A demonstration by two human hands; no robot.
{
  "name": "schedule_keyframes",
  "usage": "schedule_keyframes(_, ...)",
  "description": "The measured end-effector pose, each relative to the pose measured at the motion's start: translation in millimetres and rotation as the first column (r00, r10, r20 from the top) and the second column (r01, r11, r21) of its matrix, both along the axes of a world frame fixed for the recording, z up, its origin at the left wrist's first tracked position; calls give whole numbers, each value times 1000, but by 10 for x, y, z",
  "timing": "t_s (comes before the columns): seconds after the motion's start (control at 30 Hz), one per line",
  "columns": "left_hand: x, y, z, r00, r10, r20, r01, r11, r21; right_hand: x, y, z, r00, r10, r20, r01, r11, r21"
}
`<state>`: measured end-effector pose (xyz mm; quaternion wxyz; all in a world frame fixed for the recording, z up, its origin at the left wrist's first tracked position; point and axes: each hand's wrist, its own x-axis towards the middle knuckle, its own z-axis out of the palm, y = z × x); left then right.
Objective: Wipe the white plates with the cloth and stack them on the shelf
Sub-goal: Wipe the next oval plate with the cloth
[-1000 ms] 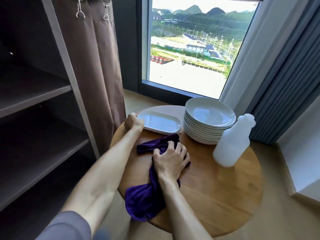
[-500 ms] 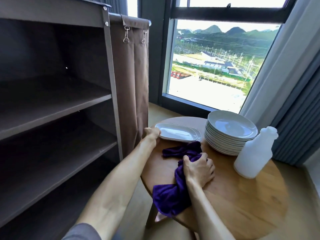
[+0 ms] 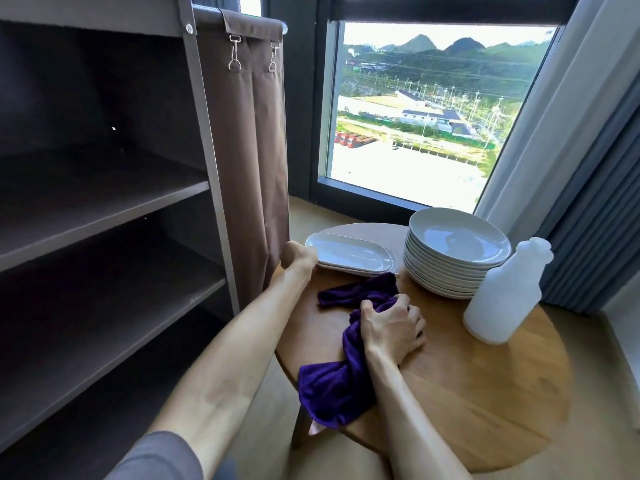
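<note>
Nearest, the right hand (image 3: 393, 329) has its fingers (image 3: 414, 320) curled tight round a bunched dark purple microfibre cloth (image 3: 337, 382), which lies on the round wooden desk (image 3: 485, 393) with one end drooping over the near edge. For a good wipe, the cloth would best be gathered so that a flat pad sits under the palm, not a trailing rope that could snag.

Further out, the left hand (image 3: 298, 256) grips the near end of the upper of two white oblong ceramic platters (image 3: 349, 252); how the fingertips lie under the rim cannot be told. That platter sits at the desk's left edge, so it should probably be lifted level and supported from below before the cloth meets it.

Just right of the platters stands a tall stack of round white ceramic plates (image 3: 457, 251), with a translucent white plastic bottle (image 3: 504, 292) just beside it; both crowd the right, so free room lies on the bare wood in front.

To the left, the dark brown shelf unit (image 3: 104, 209) shows bare boards, its brown fabric curtain (image 3: 249, 150) hanging beside the left hand, a likely snag on the way across.
</note>
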<state>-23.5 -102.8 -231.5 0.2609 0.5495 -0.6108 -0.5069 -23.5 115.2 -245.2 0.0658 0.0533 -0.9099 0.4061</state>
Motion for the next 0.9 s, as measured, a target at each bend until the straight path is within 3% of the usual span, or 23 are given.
schedule_keyframes(0.2,-45,282,178,990,34,136,-15,990,-140,-38,-36,-13,1000,-7,6,6,999,41)
schedule_keyframes(0.37,-94,359,290,996,74,57,-59,971,-232,-93,-69,2,1000,-22,1,22,998,61)
schedule_keyframes(0.43,-78,399,422,996,47,-80,-58,988,-141,-116,-91,-1,1000,-27,1,27,997,68)
schedule_keyframes(0.5,-46,428,528,962,82,-262,-57,993,104,-140,-111,-6,1000,-29,-9,29,997,70)
schedule_keyframes(0.57,34,470,589,940,92,-327,-1,964,268,-143,-114,-13,999,-29,-19,30,997,70)
schedule_keyframes(0.73,206,520,463,889,124,-441,97,890,446,-93,-98,17,1000,-14,4,13,996,92)
schedule_keyframes(0.9,421,713,396,776,169,-607,190,855,482,-73,-27,57,999,27,28,-29,997,75)
